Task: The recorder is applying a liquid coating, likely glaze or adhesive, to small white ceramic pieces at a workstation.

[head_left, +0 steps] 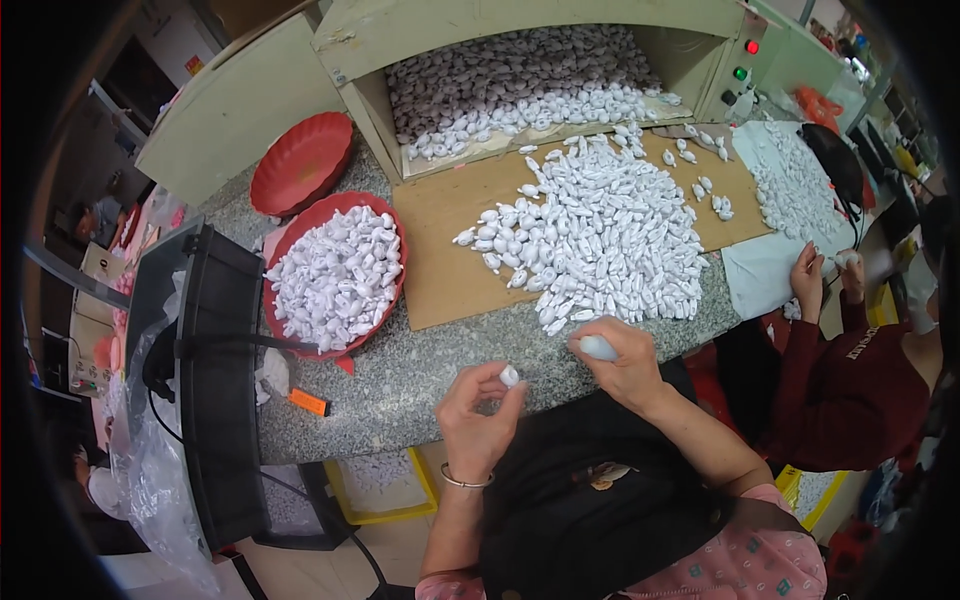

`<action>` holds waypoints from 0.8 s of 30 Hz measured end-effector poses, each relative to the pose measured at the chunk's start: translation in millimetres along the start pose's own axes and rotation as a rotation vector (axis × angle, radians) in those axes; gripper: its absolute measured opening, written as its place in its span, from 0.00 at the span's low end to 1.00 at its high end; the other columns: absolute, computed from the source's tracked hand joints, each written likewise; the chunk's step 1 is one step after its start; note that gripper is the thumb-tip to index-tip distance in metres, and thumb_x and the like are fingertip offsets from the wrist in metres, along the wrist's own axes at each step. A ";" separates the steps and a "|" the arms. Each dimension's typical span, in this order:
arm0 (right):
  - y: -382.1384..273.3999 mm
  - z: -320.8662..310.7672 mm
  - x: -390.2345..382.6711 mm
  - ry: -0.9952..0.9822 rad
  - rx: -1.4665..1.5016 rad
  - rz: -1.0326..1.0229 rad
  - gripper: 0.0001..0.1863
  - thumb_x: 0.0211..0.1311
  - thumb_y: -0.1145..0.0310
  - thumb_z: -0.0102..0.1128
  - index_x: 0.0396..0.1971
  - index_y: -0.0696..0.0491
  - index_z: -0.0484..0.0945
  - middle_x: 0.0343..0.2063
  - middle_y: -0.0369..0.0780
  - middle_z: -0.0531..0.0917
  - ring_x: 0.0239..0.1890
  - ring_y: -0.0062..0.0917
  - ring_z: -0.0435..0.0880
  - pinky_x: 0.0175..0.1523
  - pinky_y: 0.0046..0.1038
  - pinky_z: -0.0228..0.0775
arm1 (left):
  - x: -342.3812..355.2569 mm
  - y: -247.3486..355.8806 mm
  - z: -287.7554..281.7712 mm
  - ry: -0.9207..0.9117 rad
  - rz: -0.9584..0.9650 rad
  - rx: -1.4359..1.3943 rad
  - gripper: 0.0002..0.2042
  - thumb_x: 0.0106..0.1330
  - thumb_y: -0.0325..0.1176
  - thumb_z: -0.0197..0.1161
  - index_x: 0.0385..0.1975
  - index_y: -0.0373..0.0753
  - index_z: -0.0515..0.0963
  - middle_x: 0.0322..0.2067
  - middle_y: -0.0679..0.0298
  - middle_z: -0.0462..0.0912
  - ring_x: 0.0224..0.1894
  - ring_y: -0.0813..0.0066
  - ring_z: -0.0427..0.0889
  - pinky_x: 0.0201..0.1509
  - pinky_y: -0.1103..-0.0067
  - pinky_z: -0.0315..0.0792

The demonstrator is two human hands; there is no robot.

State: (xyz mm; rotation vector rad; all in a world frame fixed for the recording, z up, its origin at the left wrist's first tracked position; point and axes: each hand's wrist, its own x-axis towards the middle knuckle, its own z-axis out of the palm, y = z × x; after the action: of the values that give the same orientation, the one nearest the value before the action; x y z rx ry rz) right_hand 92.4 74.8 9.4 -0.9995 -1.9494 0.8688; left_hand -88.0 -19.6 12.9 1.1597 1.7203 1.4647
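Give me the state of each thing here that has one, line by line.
Left hand, pinching a small white piece
Right hand, closed around a pale rounded object
Front red bowl, heaped with white pieces
Cabinet, front open
Red light, lit
Green light, lit

Around our fingers (480, 376) we see a speckled grey counter (400, 400); ahead and leftward, a cream panel (240, 125); below-left, pale floor (320, 570).
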 end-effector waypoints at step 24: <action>5.0 -6.3 19.9 -0.237 -0.096 -0.081 0.09 0.45 0.83 0.59 0.29 0.57 0.75 0.32 0.42 0.78 0.33 0.36 0.80 0.36 0.28 0.72 | 5.6 -5.4 -2.6 0.058 0.004 0.007 0.14 0.49 0.18 0.69 0.37 0.32 0.77 0.29 0.65 0.81 0.30 0.83 0.80 0.36 0.87 0.74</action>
State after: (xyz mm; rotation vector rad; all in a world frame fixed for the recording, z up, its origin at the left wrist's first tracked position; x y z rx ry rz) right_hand 91.4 95.6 14.6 -0.8981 -2.2337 0.8883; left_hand -94.1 -15.8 8.8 1.1350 1.7641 1.5089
